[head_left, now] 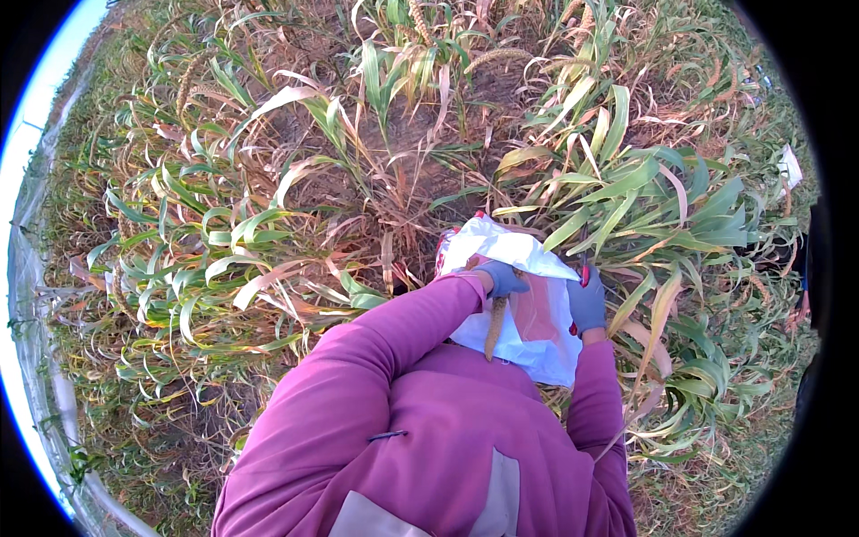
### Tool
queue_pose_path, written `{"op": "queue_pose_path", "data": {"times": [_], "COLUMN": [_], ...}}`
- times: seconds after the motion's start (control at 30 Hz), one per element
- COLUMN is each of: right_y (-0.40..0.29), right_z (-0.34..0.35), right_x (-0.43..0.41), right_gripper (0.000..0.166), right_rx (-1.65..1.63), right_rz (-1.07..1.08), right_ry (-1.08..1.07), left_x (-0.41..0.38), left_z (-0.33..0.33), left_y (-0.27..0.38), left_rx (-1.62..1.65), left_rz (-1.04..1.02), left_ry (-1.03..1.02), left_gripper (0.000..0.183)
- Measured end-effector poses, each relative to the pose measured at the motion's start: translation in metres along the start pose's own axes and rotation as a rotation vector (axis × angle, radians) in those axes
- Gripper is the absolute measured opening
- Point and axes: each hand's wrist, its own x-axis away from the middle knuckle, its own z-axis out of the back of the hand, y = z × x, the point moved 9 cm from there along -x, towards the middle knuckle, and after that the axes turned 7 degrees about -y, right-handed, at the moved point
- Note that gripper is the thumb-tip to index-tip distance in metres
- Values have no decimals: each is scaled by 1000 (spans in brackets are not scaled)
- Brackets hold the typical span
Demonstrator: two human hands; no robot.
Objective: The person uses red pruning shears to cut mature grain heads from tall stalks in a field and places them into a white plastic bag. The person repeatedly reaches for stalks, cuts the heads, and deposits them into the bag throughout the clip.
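Observation:
My left hand [503, 278], in a grey-blue glove, is over the mouth of a white plastic sack [542, 359]. It grips a brown foxtail millet head [495, 329], whose tip hangs down over the sack's near side. On the sack's right edge is my right hand [588, 303], gloved alike and closed around red-handled shears [584, 275]. Their dark blades point away from me among the leaves; whether these fingers also pinch the sack is hidden. Between my hands the sack gapes, showing a pinkish inner surface [535, 309].
Millet plants with green and dried leaves [376, 87] surround me. Leafy stalks [671, 201] crowd close by my right hand. Drooping seed heads [496, 57] stand ahead. Netting [33, 376] runs along the far left. A white object [790, 168] lies at the far right.

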Motion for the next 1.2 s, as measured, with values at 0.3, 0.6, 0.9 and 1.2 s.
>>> {"op": "queue_pose_path", "data": {"times": [0.3,0.6,0.9,1.2], "right_y": [36,73,101,66], "right_z": [12,9,-8,-11], "right_x": [7,4,-17,-6], "right_gripper": [41,55,67,71], "right_rx": [-108,-36,-180,-84], "right_rz": [-155,-181,-191,-247], "right_ry": [-130,-206,-324,-326], "left_x": [45,171,326,296], "left_z": [1,63,2,-193], "left_y": [61,4,-305,-349], "left_rx": [-432,396,39,1236], "left_rz": [-281,-650,709,174], "left_ry": [67,216,-32,25], "left_gripper": [55,25,68,63]}}
